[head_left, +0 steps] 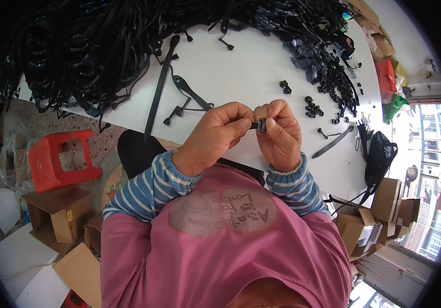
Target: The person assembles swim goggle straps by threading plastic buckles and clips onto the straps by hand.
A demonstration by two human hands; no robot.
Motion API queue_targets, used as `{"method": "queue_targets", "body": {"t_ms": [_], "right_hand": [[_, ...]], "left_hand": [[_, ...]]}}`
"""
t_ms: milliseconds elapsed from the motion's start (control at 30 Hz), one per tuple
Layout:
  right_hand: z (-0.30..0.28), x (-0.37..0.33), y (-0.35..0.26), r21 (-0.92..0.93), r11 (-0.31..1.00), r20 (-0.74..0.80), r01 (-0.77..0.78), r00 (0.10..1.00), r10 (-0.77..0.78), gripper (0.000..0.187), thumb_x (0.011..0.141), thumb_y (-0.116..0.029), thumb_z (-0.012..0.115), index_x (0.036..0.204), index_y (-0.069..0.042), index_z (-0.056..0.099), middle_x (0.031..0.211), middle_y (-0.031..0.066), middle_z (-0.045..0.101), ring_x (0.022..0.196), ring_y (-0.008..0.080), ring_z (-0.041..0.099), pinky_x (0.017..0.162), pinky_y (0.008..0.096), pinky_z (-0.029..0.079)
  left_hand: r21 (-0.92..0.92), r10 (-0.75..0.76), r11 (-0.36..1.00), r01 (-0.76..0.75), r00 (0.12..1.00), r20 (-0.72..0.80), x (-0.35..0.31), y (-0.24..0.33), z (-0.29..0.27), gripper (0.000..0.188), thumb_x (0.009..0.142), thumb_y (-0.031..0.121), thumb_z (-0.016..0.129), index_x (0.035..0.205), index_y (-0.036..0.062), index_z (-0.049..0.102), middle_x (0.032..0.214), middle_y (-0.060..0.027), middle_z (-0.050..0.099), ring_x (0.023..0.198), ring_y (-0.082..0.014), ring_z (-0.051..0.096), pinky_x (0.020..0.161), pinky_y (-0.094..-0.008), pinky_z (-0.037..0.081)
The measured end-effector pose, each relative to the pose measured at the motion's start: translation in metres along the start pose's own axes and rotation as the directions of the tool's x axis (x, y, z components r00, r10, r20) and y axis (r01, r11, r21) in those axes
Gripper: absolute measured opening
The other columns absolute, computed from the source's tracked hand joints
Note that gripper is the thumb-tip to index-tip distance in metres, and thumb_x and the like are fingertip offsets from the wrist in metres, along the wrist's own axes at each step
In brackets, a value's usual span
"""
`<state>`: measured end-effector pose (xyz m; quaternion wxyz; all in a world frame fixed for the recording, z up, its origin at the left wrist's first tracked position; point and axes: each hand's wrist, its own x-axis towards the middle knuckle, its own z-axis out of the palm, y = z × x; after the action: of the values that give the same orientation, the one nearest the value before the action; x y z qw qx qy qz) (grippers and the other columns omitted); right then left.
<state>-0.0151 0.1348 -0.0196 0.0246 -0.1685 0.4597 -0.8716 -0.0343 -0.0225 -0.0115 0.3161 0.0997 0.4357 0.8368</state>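
Observation:
In front of my chest, above the table's near edge, my two hands meet at a small black plastic buckle. My right hand is closed on it, thumb and fingers pinching it. A short dark end, seemingly of a strap, shows at the buckle's left side, pinched by my left hand; whether it passes through the buckle I cannot tell. Just beyond my left hand lies a black strap with a thin cord and small black end pieces. A longer flat black strap stretches beside it.
Tangled black straps heap over the table's far left. Clear dark buckles and small black parts lie at right, near another strap and a black pouch. A red stool and cardboard boxes stand left.

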Motion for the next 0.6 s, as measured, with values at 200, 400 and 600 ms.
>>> {"method": "queue_targets", "body": {"t_ms": [200, 400, 600], "right_hand": [[0.001, -0.001, 0.002, -0.03, 1.0, 0.003, 0.008, 1.0, -0.008, 0.01, 0.084, -0.001, 0.047, 0.094, -0.004, 0.043, 0.087, 0.0056, 0.052, 0.079, 0.0111, 0.045, 0.075, 0.0252, 0.037], [0.011, -0.002, 0.006, -0.326, 0.94, 0.024, 0.103, 0.995, -0.1, 0.011, 0.084, 0.002, 0.046, 0.093, -0.003, 0.043, 0.087, 0.0047, 0.051, 0.079, 0.0097, 0.046, 0.075, 0.0231, 0.038], [0.011, -0.001, 0.009, -0.314, 0.947, -0.069, 0.073, 0.993, -0.099, 0.01, 0.085, -0.003, 0.05, 0.093, -0.003, 0.043, 0.086, 0.0051, 0.051, 0.079, 0.0102, 0.047, 0.075, 0.0241, 0.039]], "left_hand": [[0.007, -0.017, 1.0, 0.017, 1.0, -0.02, -0.001, 0.004, 0.0, 0.005, 0.084, 0.006, 0.049, 0.084, 0.0039, 0.054, 0.065, 0.0054, 0.043, 0.053, -0.001, 0.035, 0.046, -0.0144, 0.029], [0.108, 0.017, 0.994, -0.01, 0.998, -0.066, -0.003, 0.005, -0.004, 0.007, 0.085, 0.007, 0.048, 0.085, 0.0041, 0.054, 0.066, 0.0053, 0.044, 0.053, -0.001, 0.034, 0.046, -0.0144, 0.028], [0.155, 0.104, 0.983, -0.1, 0.994, -0.019, -0.001, -0.001, -0.006, 0.006, 0.086, 0.007, 0.048, 0.087, 0.0041, 0.053, 0.066, 0.0048, 0.043, 0.052, -0.0015, 0.034, 0.045, -0.0151, 0.028]]}}
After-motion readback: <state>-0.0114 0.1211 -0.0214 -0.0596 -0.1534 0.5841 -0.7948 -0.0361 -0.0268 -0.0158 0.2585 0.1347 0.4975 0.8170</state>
